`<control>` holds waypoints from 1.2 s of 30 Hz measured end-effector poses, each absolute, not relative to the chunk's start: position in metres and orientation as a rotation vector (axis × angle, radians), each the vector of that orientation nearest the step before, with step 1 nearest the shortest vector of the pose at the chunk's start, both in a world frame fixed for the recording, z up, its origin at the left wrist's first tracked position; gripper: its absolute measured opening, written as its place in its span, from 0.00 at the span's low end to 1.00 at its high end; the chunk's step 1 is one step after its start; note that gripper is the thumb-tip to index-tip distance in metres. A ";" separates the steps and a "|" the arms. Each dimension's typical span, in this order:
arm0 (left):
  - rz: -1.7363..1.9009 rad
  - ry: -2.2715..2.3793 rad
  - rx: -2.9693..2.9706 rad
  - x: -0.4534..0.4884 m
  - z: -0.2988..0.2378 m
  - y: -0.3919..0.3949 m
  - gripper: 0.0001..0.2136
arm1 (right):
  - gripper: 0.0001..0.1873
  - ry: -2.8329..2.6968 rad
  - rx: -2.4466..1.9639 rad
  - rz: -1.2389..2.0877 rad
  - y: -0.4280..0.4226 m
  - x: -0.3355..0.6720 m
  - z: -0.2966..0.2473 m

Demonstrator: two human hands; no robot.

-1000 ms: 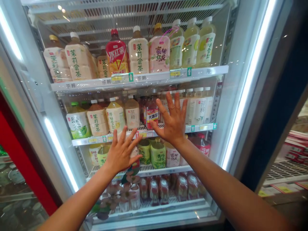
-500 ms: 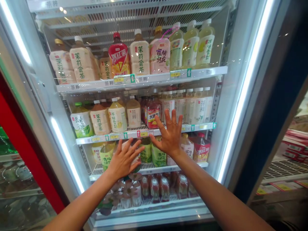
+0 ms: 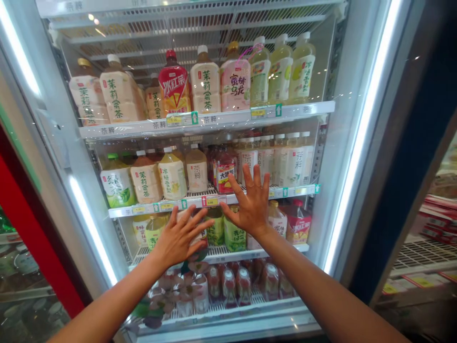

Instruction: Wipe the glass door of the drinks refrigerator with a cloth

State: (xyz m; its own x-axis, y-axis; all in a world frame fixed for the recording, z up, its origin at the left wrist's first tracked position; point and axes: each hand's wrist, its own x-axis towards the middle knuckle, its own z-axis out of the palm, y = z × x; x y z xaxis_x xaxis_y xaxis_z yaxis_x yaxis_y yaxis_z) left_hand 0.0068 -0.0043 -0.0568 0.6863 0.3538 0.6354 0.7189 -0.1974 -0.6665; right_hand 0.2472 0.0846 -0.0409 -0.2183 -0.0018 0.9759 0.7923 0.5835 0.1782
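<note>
Both hands are raised before a lit drinks cooler with their backs toward me. My left hand (image 3: 181,234) is open, fingers spread, overlapping the lower shelf of bottled tea. My right hand (image 3: 250,204) is open too, a little higher, across the edge of the middle shelf (image 3: 193,201). Neither holds anything; whether they touch a glass door I cannot tell. Just above the right fingers stands a dark red bottle (image 3: 225,171). Between the hands, partly covered, are green tea bottles (image 3: 234,234). A white-labelled bottle (image 3: 196,169) stands above the left fingers.
Large tea bottles (image 3: 205,81) line the upper shelf (image 3: 228,118). Small dark bottles (image 3: 243,286) fill the bottom shelf. A light strip (image 3: 367,119) runs down the right frame. At right is a wire rack (image 3: 424,250); at left, a red panel (image 3: 39,228).
The view has shifted slightly, so the cooler's upper and middle bottles sit a little further left. Both hands keep nearly the same raised, spread pose.
</note>
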 end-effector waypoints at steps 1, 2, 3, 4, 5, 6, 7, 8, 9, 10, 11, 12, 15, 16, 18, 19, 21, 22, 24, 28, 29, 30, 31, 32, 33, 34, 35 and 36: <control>-0.447 -0.862 -1.787 0.006 -0.040 -0.001 0.39 | 0.47 -1.639 -0.671 -0.841 0.085 0.247 -0.041; -0.519 -0.878 -1.748 0.006 -0.017 0.004 0.40 | 0.46 -1.641 -0.669 -0.841 0.085 0.248 -0.041; -0.609 -0.922 -1.694 0.007 0.009 0.010 0.40 | 0.46 -1.642 -0.666 -0.843 0.086 0.248 -0.041; -0.695 -0.967 -1.646 0.009 0.033 0.016 0.40 | 0.46 -1.644 -0.665 -0.846 0.086 0.248 -0.042; -0.750 -0.983 -1.621 0.011 0.050 0.020 0.40 | 0.46 -1.647 -0.667 -0.847 0.086 0.248 -0.042; -0.784 -0.999 -1.606 0.014 0.058 0.023 0.41 | 0.46 -1.648 -0.671 -0.848 0.086 0.248 -0.042; -0.790 -1.001 -1.607 0.017 0.055 0.024 0.41 | 0.46 -1.649 -0.678 -0.849 0.086 0.247 -0.042; -0.768 -0.996 -1.624 0.020 0.041 0.022 0.42 | 0.46 -1.648 -0.683 -0.851 0.086 0.247 -0.042; -0.723 -0.984 -1.653 0.022 0.021 0.018 0.42 | 0.46 -1.643 -0.684 -0.856 0.086 0.247 -0.042; -0.671 -0.973 -1.681 0.023 -0.004 0.013 0.42 | 0.46 -1.640 -0.684 -0.862 0.086 0.247 -0.042; -0.604 -0.960 -1.722 0.023 -0.028 0.008 0.42 | 0.46 -1.640 -0.686 -0.866 0.085 0.247 -0.041; -0.555 -0.945 -1.751 0.022 -0.047 0.004 0.42 | 0.46 -1.645 -0.689 -0.867 0.085 0.247 -0.041; -0.562 -0.946 -1.750 0.020 -0.047 0.004 0.41 | 0.47 -1.658 -0.696 -0.862 0.084 0.247 -0.041; -0.615 -0.953 -1.727 0.020 -0.027 0.008 0.41 | 0.47 -1.657 -0.693 -0.860 0.084 0.248 -0.041; -0.768 -0.978 -1.665 0.022 0.022 0.020 0.40 | 0.46 -1.651 -0.681 -0.862 0.085 0.248 -0.041; -0.833 -1.000 -1.644 0.023 0.043 0.025 0.40 | 0.46 -1.649 -0.679 -0.863 0.085 0.248 -0.041; -0.885 -1.019 -1.637 0.027 0.061 0.029 0.40 | 0.46 -1.650 -0.687 -0.861 0.085 0.247 -0.041; -0.868 -1.018 -1.650 0.028 0.056 0.028 0.40 | 0.47 -1.650 -0.697 -0.858 0.085 0.247 -0.041; -0.755 -0.989 -1.698 0.029 0.021 0.020 0.41 | 0.49 -1.653 -0.720 -0.853 0.085 0.247 -0.041; -0.475 -0.877 -1.804 0.022 -0.041 0.004 0.40 | 0.52 -1.671 -0.747 -0.835 0.083 0.248 -0.041; -0.468 -0.864 -1.806 0.020 -0.037 0.004 0.40 | 0.52 -1.674 -0.747 -0.833 0.083 0.248 -0.041; -0.500 -0.864 -1.793 0.019 -0.025 0.006 0.40 | 0.52 -1.674 -0.744 -0.832 0.083 0.248 -0.041; -0.560 -0.876 -1.768 0.018 -0.005 0.010 0.40 | 0.52 -1.672 -0.736 -0.835 0.083 0.248 -0.041; -0.628 -0.900 -1.734 0.018 0.017 0.015 0.40 | 0.51 -1.669 -0.726 -0.838 0.083 0.248 -0.041; -0.695 -0.938 -1.699 0.018 0.039 0.019 0.40 | 0.51 -1.665 -0.716 -0.839 0.084 0.248 -0.040; -0.742 -0.968 -1.670 0.020 0.056 0.023 0.40 | 0.51 -1.663 -0.707 -0.838 0.084 0.248 -0.040; -0.767 -0.987 -1.650 0.021 0.065 0.026 0.39 | 0.50 -1.661 -0.699 -0.837 0.084 0.248 -0.040; -0.767 -0.988 -1.643 0.023 0.066 0.027 0.39 | 0.50 -1.659 -0.691 -0.837 0.085 0.247 -0.040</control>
